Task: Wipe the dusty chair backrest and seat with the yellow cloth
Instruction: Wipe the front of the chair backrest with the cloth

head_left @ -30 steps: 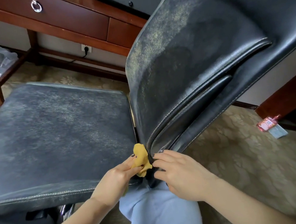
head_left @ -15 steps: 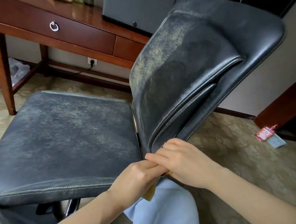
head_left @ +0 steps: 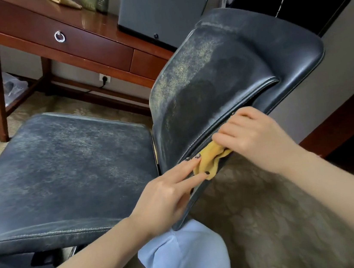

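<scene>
Cloth: yellow cloth is bunched on the backrest side seam, between both hands.
Right hand: curled round it; the seam runs up-right from there.
Left hand: fingers straight, pressed on its lower end.

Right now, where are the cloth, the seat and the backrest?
cloth (head_left: 211,159): head view, middle of the yellow bunch.
seat (head_left: 67,166): head view, dusty top surface.
backrest (head_left: 205,80): head view, dusty front panel.
</scene>
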{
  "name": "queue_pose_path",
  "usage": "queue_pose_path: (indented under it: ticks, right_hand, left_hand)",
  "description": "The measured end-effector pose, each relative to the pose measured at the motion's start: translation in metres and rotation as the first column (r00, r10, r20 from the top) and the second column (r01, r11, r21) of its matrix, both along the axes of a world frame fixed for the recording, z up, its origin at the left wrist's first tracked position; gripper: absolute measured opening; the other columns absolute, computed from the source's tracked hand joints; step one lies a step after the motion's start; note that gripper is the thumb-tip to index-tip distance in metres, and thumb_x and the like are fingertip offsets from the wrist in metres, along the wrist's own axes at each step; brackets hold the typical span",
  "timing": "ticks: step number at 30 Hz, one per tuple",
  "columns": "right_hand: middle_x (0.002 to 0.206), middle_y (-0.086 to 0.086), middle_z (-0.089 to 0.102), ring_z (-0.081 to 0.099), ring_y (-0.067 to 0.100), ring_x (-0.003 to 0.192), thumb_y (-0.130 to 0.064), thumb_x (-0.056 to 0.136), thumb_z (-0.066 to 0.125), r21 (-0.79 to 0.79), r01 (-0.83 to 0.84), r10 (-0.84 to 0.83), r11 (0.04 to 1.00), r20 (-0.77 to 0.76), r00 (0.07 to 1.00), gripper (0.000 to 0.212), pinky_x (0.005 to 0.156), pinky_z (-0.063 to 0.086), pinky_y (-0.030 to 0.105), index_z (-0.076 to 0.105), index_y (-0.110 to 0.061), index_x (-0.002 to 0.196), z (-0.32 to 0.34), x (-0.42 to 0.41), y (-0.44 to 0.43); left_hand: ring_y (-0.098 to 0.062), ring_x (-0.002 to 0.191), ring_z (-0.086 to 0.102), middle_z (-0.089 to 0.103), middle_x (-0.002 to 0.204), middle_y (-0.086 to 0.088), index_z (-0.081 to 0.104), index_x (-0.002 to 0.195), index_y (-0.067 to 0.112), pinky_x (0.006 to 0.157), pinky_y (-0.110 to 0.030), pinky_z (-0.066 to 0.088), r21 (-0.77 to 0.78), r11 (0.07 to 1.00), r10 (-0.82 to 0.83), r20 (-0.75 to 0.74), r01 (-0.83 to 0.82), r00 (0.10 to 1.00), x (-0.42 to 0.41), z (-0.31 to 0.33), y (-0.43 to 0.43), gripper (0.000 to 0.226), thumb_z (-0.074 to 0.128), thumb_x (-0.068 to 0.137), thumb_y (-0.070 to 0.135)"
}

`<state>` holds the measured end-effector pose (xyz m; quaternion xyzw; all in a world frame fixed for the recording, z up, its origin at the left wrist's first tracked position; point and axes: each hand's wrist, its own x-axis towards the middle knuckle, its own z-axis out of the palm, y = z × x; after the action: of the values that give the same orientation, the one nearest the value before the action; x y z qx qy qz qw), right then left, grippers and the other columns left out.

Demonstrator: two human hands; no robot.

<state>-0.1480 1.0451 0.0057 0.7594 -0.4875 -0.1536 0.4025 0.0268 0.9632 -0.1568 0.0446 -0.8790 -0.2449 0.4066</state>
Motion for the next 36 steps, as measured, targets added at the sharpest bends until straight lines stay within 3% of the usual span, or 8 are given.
queue_pose_path:
  ticks: [6, 10, 13, 16, 22, 27, 31, 36]
  right_hand:
    - [0.086, 0.005, 0.064, 0.061, 0.027, 0.082, -0.005, 0.097, 0.047, 0.085, 0.007, 0.002, 0.996, -0.1, 0.995, 0.019, 0.084, 0.042, 0.037, 0.063, -0.012, 0.091, 0.008, -0.021, 0.004]
    - [0.103, 0.007, 0.066, 0.061, 0.029, 0.099, -0.012, 0.088, 0.06, 0.154, 0.081, -0.072, 0.985, -0.06, 0.996, 0.017, 0.094, 0.037, 0.039, 0.065, -0.013, 0.105, 0.0, -0.025, 0.017]
    - [0.115, 0.008, 0.062, 0.056, 0.032, 0.109, -0.019, 0.079, 0.067, 0.201, 0.164, -0.151, 0.966, -0.077, 0.985, 0.038, 0.101, 0.032, 0.044, 0.06, -0.017, 0.116, -0.006, -0.022, 0.029]
    - [0.124, 0.007, 0.059, 0.052, 0.039, 0.114, -0.018, 0.086, 0.057, 0.212, 0.172, -0.145, 0.962, -0.137, 0.98, 0.032, 0.105, 0.029, 0.053, 0.059, -0.02, 0.118, -0.024, -0.019, 0.038]
    - [0.105, 0.006, 0.068, 0.061, 0.03, 0.108, -0.005, 0.097, 0.042, 0.07, 0.002, 0.005, 0.998, -0.102, 0.995, 0.031, 0.102, 0.038, 0.047, 0.072, -0.011, 0.09, -0.027, -0.006, 0.035]
    - [0.109, 0.007, 0.07, 0.062, 0.025, 0.113, -0.004, 0.096, 0.052, -0.028, -0.17, 0.168, 0.985, -0.073, 0.983, 0.022, 0.104, 0.042, 0.042, 0.072, -0.009, 0.089, -0.005, 0.001, 0.022]
    - [0.113, 0.012, 0.069, 0.06, 0.031, 0.116, -0.004, 0.098, 0.04, -0.012, 0.024, -0.025, 1.0, -0.09, 0.996, 0.032, 0.11, 0.035, 0.048, 0.072, -0.007, 0.095, -0.016, -0.019, 0.025]
    - [0.118, 0.012, 0.065, 0.054, 0.037, 0.121, -0.025, 0.086, 0.057, 0.039, 0.209, -0.205, 0.977, -0.077, 0.976, 0.026, 0.11, 0.026, 0.054, 0.066, -0.017, 0.109, -0.029, -0.021, 0.039]
  left_hand:
    - [-0.008, 0.146, 0.007, 0.011, 0.158, 0.009, 0.052, 0.134, 0.029, 0.118, -0.025, 0.017, 0.222, 0.968, -0.152, 0.135, 0.12, 0.979, -0.037, 0.028, 0.014, 0.044, 0.054, 0.091, 0.017]
    - [-0.002, 0.144, 0.005, 0.013, 0.156, 0.013, 0.059, 0.128, 0.026, 0.114, -0.011, 0.004, 0.315, 0.937, -0.192, 0.098, 0.152, 0.977, -0.05, 0.026, 0.027, 0.039, 0.055, 0.091, 0.016]
    - [-0.003, 0.137, 0.031, 0.047, 0.142, 0.009, 0.07, 0.111, 0.021, 0.111, -0.008, 0.019, 0.342, 0.928, -0.186, 0.088, 0.146, 0.979, -0.05, 0.024, 0.025, 0.029, 0.054, 0.088, 0.011]
    - [-0.004, 0.126, 0.044, 0.062, 0.122, 0.004, 0.071, 0.104, 0.018, 0.108, -0.015, 0.03, 0.332, 0.926, -0.228, 0.115, 0.179, 0.967, -0.049, 0.018, 0.025, 0.027, 0.053, 0.087, 0.008]
    - [-0.004, 0.106, 0.057, 0.063, 0.121, 0.009, 0.073, 0.103, 0.014, 0.095, -0.01, 0.04, 0.386, 0.911, -0.162, 0.013, 0.144, 0.987, -0.047, 0.022, 0.034, 0.037, 0.049, 0.08, -0.003]
    - [-0.01, 0.131, 0.038, 0.05, 0.137, 0.001, 0.073, 0.104, 0.015, 0.111, -0.012, 0.021, 0.331, 0.94, 0.108, -0.074, -0.077, 0.991, -0.037, 0.021, 0.022, 0.038, 0.052, 0.077, 0.001]
    - [-0.019, 0.138, 0.033, 0.044, 0.144, -0.002, 0.069, 0.114, 0.02, 0.113, -0.034, 0.025, 0.375, 0.915, 0.151, 0.024, -0.149, 0.988, -0.029, 0.015, 0.008, 0.043, 0.048, 0.079, 0.005]
    - [-0.016, 0.142, 0.025, 0.029, 0.153, 0.002, 0.065, 0.12, 0.025, 0.114, -0.02, 0.021, 0.367, 0.918, 0.08, 0.197, -0.149, 0.977, -0.021, 0.006, -0.004, 0.045, 0.05, 0.087, -0.002]
